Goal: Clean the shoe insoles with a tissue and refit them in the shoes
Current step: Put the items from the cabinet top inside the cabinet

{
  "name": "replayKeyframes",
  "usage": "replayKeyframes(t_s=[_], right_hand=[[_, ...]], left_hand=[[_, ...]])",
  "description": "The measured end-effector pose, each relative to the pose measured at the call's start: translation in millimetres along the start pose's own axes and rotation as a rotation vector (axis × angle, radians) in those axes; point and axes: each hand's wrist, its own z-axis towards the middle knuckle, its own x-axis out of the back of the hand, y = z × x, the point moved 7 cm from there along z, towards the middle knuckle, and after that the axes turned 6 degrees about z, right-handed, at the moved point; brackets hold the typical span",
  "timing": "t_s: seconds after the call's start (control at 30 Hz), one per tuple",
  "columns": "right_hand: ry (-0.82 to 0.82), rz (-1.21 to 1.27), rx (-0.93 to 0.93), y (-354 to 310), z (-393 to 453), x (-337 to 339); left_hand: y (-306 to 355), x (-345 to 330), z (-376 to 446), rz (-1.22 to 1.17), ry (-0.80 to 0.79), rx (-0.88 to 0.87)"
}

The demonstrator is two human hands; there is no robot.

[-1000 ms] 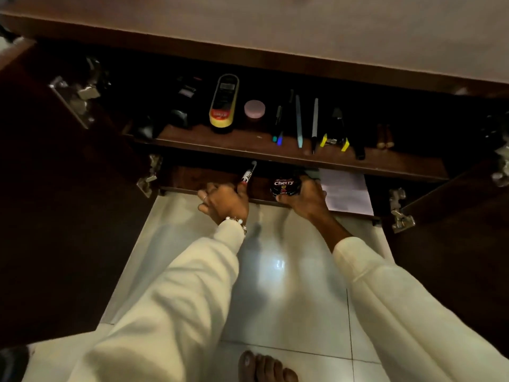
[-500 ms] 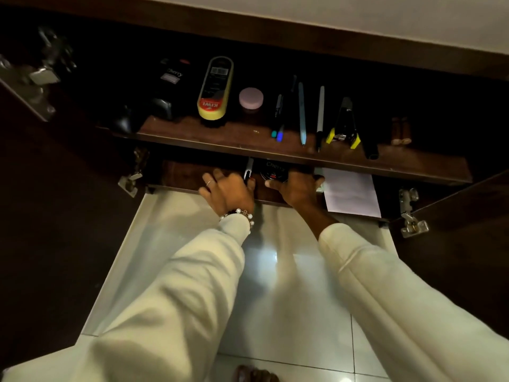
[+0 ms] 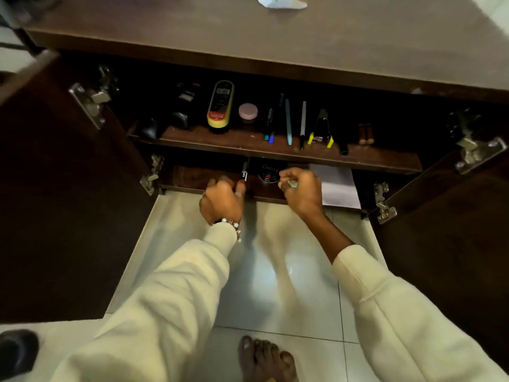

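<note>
Both hands reach into the low shelf [image 3: 192, 177] of an open cabinet. The left hand [image 3: 221, 201] is at the shelf's front edge with fingers curled; whether they grip the marker [image 3: 244, 173] at the thumb tip cannot be told. The right hand [image 3: 301, 188] pinches a small pale green thing [image 3: 292, 184], just in front of the polish tin [image 3: 268, 173]. A white tissue [image 3: 281, 2] lies at the bench's far edge. A dark shoe [image 3: 16, 351] sits on the floor at the lower left.
</note>
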Motion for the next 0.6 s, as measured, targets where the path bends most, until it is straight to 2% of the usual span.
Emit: replayKeyframes(t_s=[0.13, 0.23, 0.3, 0.37, 0.47, 0.53, 0.6], right_hand=[[-0.097, 0.167, 0.101, -64, -26, 32], [-0.23, 0.295, 0.196, -123, -49, 62], [-0.234, 0.394, 0.26, -162, -59, 89], [-0.142, 0.489, 0.305, -197, -58, 120], [0.071, 0.532, 0.317, -222, -30, 150], [0.205, 0.465, 0.235, -218, 2, 158], [0.278, 0.383, 0.124, -207, 37, 161]], left_hand=[[14, 69, -12, -0.192, 0.176, -0.098], [32, 127, -20, -0.417, 0.32, -0.298], [47, 161, -20, -0.547, 0.386, -0.439], [65, 194, -17, -0.634, 0.422, -0.532], [93, 235, -2, -0.643, 0.475, -0.572], [112, 252, 11, -0.579, 0.479, -0.573], [131, 256, 29, -0.509, 0.403, -0.554]])
